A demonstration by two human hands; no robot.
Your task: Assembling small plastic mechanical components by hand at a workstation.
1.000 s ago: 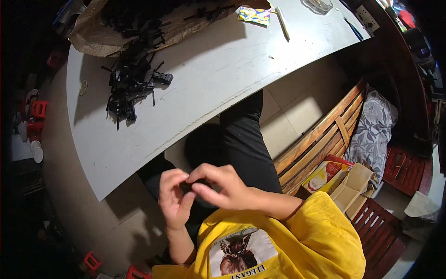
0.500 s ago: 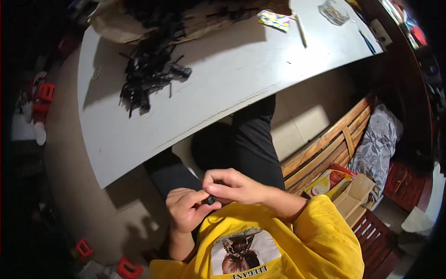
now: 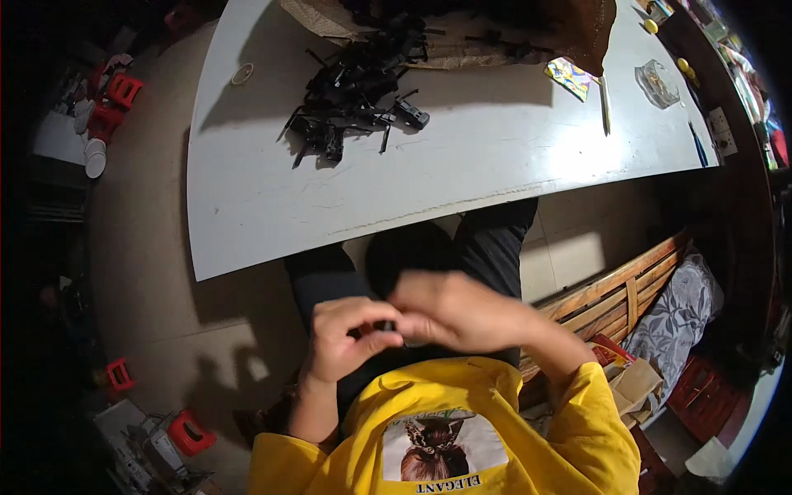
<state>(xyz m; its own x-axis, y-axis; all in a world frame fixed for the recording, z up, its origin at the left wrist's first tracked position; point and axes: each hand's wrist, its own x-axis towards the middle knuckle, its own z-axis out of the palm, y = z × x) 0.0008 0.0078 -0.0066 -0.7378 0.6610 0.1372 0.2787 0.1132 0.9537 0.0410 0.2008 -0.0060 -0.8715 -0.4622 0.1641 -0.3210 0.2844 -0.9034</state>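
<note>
Above my lap, in front of the yellow shirt, my left hand pinches a small black piece between its thumb and bent fingers. Most of that piece is hidden, so its exact kind does not show. My right hand meets the left at the fingertips, right beside the piece. It is smeared by motion, and I cannot see whether its fingers grip anything. On the white table beyond lies a loose heap of black plastic parts with thin prongs, spilling from a large brown bag.
At the table's right lie a colourful packet, a thin pale stick, a clear glass ashtray and a blue pen-like thing. A wooden bench with a cardboard box is at my right. Red stools stand at left.
The view has shifted, so the table and heap sit further right and higher. My right hand has moved and is blurred over the fingertips of my left, which keeps its pinch.
</note>
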